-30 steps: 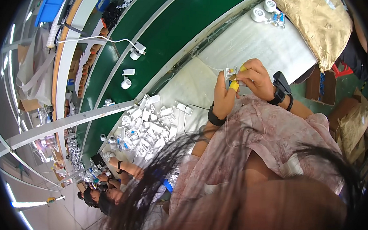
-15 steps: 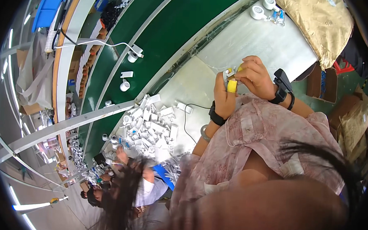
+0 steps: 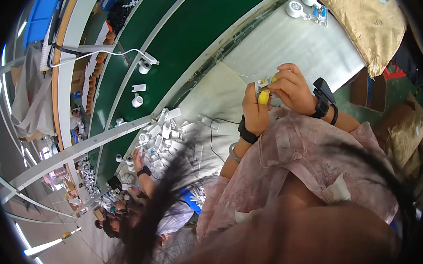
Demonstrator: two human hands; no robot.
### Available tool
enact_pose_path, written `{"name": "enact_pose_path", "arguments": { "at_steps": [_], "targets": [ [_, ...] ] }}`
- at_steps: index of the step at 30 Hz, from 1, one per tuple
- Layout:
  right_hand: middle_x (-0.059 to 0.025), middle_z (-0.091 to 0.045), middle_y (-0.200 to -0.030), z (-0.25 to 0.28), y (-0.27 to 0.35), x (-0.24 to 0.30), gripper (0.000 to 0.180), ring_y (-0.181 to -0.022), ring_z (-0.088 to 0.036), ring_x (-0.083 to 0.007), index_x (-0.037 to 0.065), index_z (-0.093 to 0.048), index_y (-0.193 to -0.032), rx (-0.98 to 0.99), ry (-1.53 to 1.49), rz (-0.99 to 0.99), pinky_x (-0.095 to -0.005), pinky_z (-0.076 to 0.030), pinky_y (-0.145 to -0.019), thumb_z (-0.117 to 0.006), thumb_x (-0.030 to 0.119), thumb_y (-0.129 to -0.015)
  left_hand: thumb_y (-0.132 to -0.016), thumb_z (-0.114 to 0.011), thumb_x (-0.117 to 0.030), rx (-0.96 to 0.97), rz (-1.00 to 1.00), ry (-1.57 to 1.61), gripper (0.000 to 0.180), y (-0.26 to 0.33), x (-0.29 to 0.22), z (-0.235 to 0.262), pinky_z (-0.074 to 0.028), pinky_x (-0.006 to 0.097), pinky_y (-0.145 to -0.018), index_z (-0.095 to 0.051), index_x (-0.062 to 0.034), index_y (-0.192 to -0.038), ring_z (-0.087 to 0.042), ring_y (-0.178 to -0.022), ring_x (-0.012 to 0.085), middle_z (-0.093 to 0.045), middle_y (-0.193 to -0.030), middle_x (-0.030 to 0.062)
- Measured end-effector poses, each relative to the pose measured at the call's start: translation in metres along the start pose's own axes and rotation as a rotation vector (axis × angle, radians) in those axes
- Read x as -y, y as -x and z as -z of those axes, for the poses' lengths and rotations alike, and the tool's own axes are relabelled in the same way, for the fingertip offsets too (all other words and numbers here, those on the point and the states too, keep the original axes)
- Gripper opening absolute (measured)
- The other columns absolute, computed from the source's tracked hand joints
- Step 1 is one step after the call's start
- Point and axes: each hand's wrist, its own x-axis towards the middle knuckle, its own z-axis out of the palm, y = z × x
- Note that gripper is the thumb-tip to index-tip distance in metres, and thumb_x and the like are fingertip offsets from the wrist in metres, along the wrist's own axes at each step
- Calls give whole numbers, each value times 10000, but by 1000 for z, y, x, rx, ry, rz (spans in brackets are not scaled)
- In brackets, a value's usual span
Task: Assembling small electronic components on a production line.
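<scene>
My left hand (image 3: 255, 110) is closed in a pinch around a small white plastic part (image 3: 261, 84), above the pale worktop. A yellow wrap (image 3: 264, 97) covers one of its fingers. Against the same part, my right hand (image 3: 292, 91) has its fingertips pressed together, also with yellow at a finger. The fingers hide most of the part, and whether the right hand grips it or a smaller piece cannot be made out. Both wrists wear black bands.
To the left, a pile of white plastic parts (image 3: 165, 141) lies on the worktop beside a co-worker's hand (image 3: 138, 160). Beyond runs a green conveyor (image 3: 187, 40) carrying white units (image 3: 137, 101). Round white heads (image 3: 296, 9) sit far right by a brown paper sack (image 3: 365, 30). A thin black cable (image 3: 212, 137) crosses the worktop.
My hands stay close together on the white part, with only a slight shift of the fingers. The co-worker's hand has moved up to the pile's edge. The whole view has shifted a little.
</scene>
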Motion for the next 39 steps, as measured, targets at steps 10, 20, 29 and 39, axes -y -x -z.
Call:
{"name": "enact_pose_path", "arguments": {
  "at_steps": [10, 20, 29, 39],
  "targets": [
    [-63, -572, -863, 0, -4, -17, 247, -887, -573, -272, 61, -627, -901, 62, 38, 38, -422, -459, -890, -736, -9, -691, -1014, -418, -155, 139, 120, -7, 203, -12, 17, 10, -411, 212, -501, -491, -2, -1125, -490, -624, 69, -556, -859, 37],
    [-87, -563, -897, 3, -4, -19, 296, -997, -562, -337, 43, -643, -910, 98, -1, 73, -395, -497, -808, -763, -14, -646, -1016, -417, -157, 133, 145, 82, 234, -10, 13, 5, -417, 213, -494, -481, -2, -1180, -502, -624, 76, -570, -888, 46],
    [-107, -543, -869, 0, -2, -12, 228, -986, -573, -353, 37, -626, -890, 55, -43, 51, -392, -503, -787, -725, -28, -696, -1003, -446, -139, 71, 142, 14, 209, -4, 5, 6, -398, 211, -467, -522, 3, -1135, -501, -578, 72, -585, -832, 44],
    [-133, -557, -905, -27, 5, -27, 233, -1001, -575, -382, 31, -595, -917, -19, 3, -36, -417, -493, -794, -696, -47, -723, -946, -451, -58, -3, 61, -149, 155, -19, 25, 10, -414, 269, -531, -559, 12, -1032, -502, -587, 114, -550, -742, 52]
  ]
}}
